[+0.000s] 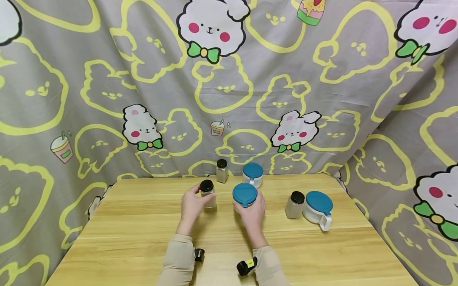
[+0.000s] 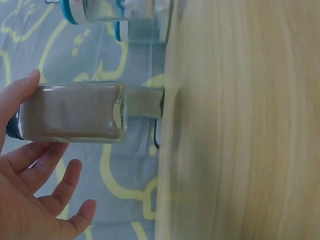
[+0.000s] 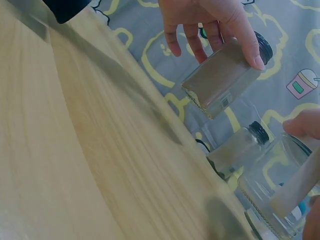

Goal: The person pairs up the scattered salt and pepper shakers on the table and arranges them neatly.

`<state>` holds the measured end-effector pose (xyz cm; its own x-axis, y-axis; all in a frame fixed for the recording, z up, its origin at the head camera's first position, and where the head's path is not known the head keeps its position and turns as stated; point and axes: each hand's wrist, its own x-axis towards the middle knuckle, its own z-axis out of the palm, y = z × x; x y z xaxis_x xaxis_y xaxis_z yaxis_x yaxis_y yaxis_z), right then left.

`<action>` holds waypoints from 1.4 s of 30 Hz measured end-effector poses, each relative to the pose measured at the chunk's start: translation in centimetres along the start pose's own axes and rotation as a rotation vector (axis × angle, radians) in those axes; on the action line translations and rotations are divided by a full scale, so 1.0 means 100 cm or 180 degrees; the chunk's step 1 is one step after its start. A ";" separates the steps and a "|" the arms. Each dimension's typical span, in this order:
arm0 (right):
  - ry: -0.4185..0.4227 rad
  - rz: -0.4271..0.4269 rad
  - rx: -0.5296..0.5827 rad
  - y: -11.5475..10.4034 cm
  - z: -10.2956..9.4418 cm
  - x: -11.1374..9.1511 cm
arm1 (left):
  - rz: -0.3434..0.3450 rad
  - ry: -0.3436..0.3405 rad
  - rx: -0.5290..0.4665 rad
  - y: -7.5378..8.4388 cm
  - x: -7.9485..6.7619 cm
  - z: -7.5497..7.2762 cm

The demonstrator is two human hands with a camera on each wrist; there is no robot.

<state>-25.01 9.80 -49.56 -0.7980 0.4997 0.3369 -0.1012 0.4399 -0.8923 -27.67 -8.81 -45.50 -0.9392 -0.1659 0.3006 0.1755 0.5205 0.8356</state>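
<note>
Across the pale wooden tabletop (image 1: 143, 238), read as a clock face, we see a black-capped bottle (image 1: 222, 174) at twelve o'clock and, a little clockwise, a blue-lidded jar (image 1: 253, 170). Toward two o'clock we find a second capped bottle (image 1: 294, 209), with a second lidded jar (image 1: 318, 201) just beside it, its white handle (image 1: 325, 223) pointing to five. From nine through twelve to three we have grey curtain (image 1: 179, 89) printed with yellow outlines and white, green-bowed animals (image 1: 297, 129).

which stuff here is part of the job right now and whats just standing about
Part of the job, judging by the hands:
- held black-capped jar, in the left hand
- held blue-lidded jar, in the right hand

Standing about, touched by neither hand:
- back black-capped jar
- back blue-lidded jar
- right-side black-capped jar
- right-side blue-lidded jar
</note>
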 end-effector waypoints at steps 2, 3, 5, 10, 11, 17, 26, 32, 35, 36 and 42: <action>-0.0001 0.0009 0.0011 0.001 -0.002 0.001 | 0.0013 -0.0017 0.0000 0.000 -0.001 0.003; -0.0007 0.0014 0.0014 0.002 -0.003 0.002 | 0.0003 -0.0023 -0.0005 0.000 -0.001 0.005; -0.0021 0.0024 0.0013 0.003 -0.005 0.003 | 0.0031 -0.0041 -0.0011 0.000 -0.002 0.008; -0.0056 0.0043 -0.0009 0.006 -0.009 0.005 | 0.0127 -0.0070 -0.0033 0.004 -0.005 0.013; -0.0063 0.0041 -0.0012 0.007 -0.010 0.006 | 0.0145 -0.0075 -0.0037 0.005 -0.005 0.015; -0.0104 0.0022 0.0003 0.008 -0.016 0.009 | 0.0240 -0.0066 -0.0040 0.009 -0.008 0.023; -0.0178 0.0008 0.0026 0.008 -0.024 0.012 | 0.0268 -0.0108 0.0006 0.015 -0.013 0.033; -0.0265 -0.0032 0.0000 0.010 -0.028 0.012 | 0.0313 -0.0071 0.0024 0.014 -0.016 0.040; -0.0297 -0.0042 0.0010 0.010 -0.030 0.013 | 0.0338 -0.0068 0.0025 0.013 -0.016 0.043; -0.0302 -0.0044 0.0017 0.010 -0.030 0.013 | 0.0342 -0.0071 0.0022 0.013 -0.017 0.044; -0.0361 -0.0053 0.0022 0.012 -0.034 0.014 | 0.0331 -0.0084 0.0013 0.017 -0.019 0.047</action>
<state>-24.25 13.59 -49.08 -0.8583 0.4045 0.3157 -0.1187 0.4420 -0.8891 -26.97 -3.65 -46.86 -0.9234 -0.0888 0.3734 0.2713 0.5373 0.7986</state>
